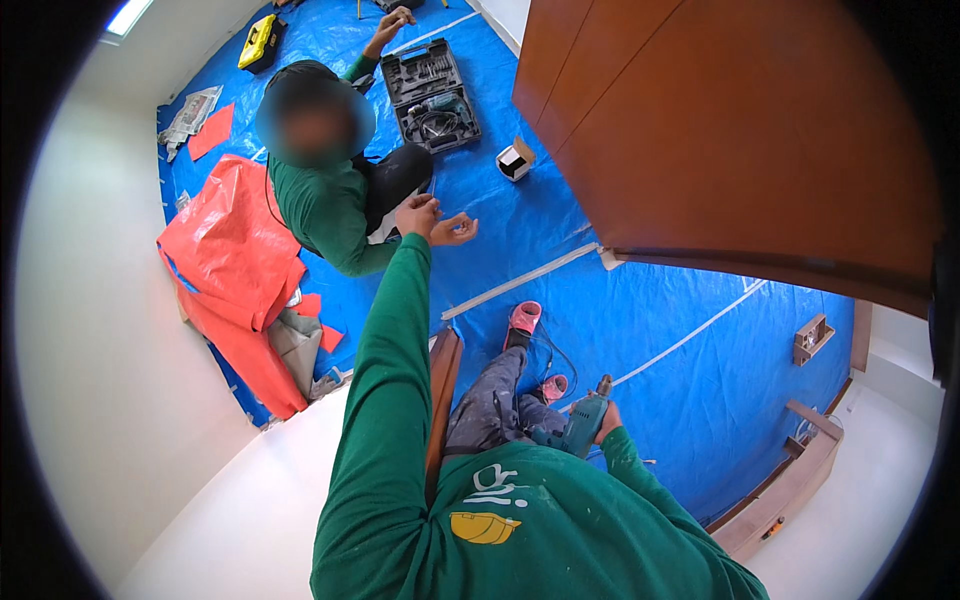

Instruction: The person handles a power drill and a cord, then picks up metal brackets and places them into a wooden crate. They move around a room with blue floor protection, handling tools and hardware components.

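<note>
Drill | right hand gripping it | left hand hovering beyond drill, near co-worker's hand, grip unclear | keeping drill idle seems wise

Looks like a room under renovation, judging by power drill, toolbox and taped blue floor tarpaulin.

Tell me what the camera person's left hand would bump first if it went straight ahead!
Probably the crouching co-worker's dark-trousered knee, just beyond the left hand in the picture. Depth is unclear, so the hand might pass above it.
</note>
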Tool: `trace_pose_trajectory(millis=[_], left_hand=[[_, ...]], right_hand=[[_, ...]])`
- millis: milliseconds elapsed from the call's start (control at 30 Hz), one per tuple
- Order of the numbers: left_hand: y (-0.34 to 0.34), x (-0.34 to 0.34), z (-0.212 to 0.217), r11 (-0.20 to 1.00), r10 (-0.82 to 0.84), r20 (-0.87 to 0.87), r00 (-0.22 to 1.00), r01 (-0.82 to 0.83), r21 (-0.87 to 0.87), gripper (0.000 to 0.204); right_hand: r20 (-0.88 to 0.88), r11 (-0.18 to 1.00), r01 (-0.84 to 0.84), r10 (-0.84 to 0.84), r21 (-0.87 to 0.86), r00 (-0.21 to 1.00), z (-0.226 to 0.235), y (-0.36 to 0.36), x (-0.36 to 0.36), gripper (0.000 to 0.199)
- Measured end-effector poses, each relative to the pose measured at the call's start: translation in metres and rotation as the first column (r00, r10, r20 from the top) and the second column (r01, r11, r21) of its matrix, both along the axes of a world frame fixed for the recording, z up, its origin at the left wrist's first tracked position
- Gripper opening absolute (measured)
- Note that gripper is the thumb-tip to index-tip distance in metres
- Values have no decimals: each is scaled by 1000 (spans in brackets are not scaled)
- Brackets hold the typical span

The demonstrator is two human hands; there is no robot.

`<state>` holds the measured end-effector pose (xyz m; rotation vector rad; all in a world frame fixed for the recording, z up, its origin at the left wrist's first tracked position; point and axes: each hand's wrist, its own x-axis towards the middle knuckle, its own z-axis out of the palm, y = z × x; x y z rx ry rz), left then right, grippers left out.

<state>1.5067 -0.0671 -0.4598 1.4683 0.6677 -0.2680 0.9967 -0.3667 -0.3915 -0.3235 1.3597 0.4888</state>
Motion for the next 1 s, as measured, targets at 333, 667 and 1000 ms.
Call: trace_pose_trajectory(millis=[333,667,1000], left_hand=[[25,-23,-32,969,-139,55,989,124,213,20],[58,-18,-60,964,-237,-2,972,235,121,23],[-148,-377,65,-65,-992,108,-69,997,36,78]], right_hand=[[41,998,-60,58,32,997,6,2,7,40],[176,981,43,-10,-187,984,-52,-11,-61,28],[176,878,472,-453,-84,874,-59,-3,-34,26]])
